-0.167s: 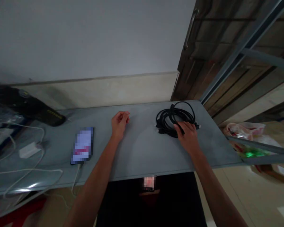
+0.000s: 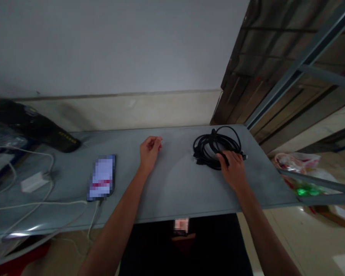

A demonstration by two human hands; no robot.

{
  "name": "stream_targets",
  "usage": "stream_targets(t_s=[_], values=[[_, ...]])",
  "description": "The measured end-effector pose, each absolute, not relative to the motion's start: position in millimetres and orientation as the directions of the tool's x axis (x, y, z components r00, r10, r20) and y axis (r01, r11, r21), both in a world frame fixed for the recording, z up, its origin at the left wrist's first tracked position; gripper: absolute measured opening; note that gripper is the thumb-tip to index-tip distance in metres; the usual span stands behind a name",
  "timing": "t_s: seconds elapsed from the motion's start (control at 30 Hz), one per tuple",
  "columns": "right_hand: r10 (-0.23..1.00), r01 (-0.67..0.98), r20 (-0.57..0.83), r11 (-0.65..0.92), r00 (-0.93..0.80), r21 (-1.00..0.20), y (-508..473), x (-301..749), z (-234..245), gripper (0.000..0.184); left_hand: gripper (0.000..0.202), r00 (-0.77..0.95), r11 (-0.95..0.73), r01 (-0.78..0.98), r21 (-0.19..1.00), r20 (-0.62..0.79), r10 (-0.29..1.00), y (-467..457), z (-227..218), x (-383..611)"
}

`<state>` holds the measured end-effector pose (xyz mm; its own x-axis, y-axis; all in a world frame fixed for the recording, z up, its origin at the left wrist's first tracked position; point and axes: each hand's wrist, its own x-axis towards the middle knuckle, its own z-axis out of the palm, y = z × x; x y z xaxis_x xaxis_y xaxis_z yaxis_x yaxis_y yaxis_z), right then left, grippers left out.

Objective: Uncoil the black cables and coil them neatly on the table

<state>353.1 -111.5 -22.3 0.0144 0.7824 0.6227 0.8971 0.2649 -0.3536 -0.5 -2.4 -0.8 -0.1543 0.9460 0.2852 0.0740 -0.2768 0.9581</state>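
A coiled black cable lies on the grey bench, near its far right corner. The right hand rests on the near edge of the coil, its fingers laid flat over the loops; I cannot tell whether they grip it. The left hand sits on the bare middle of the bench, well apart from the cable, its fingers curled together against the thumb with nothing in them. To its left lies a phone with a white cord trailing off, a white charger beyond it.
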Motion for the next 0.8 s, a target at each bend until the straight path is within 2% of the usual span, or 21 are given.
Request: stream_targets(t_s=[0.3, 0.4, 0.57, 0.63, 0.8], values=[[0.798, 0.928, 0.602, 0.208, 0.02, -0.307, -107.1, 355.6, -15.3, 0.052, 0.035, -0.06, -0.372, 0.19, 0.908, 0.389, 0.919, -8.9, 0.6, 5.9], [0.822, 0.919, 0.567, 0.183, 0.052, -0.35, -105.4, 354.9, -0.6, 0.054, 0.032, -0.047, -0.397, 0.226, 0.89, 0.417, 0.908, -12.6, 3.4, 6.8], [0.822, 0.856, 0.543, 0.15, 0.17, -0.495, -90.1, 360.9, 39.3, 0.055, 0.028, -0.06, -0.453, 0.3, 0.84, 0.49, 0.869, -23.1, 9.2, 13.0], [0.753, 0.87, 0.621, 0.139, 0.218, -0.473, -82.4, 365.8, 59.3, 0.06, 0.026, -0.051, -0.48, 0.322, 0.816, 0.521, 0.852, -29.1, 10.7, 18.6], [0.43, 0.924, 0.851, 0.09, 0.301, -0.372, -75.2, 367.7, 118.0, 0.062, 0.02, 0.098, -0.595, 0.342, 0.727, 0.602, 0.792, -43.3, 9.2, 33.1]])
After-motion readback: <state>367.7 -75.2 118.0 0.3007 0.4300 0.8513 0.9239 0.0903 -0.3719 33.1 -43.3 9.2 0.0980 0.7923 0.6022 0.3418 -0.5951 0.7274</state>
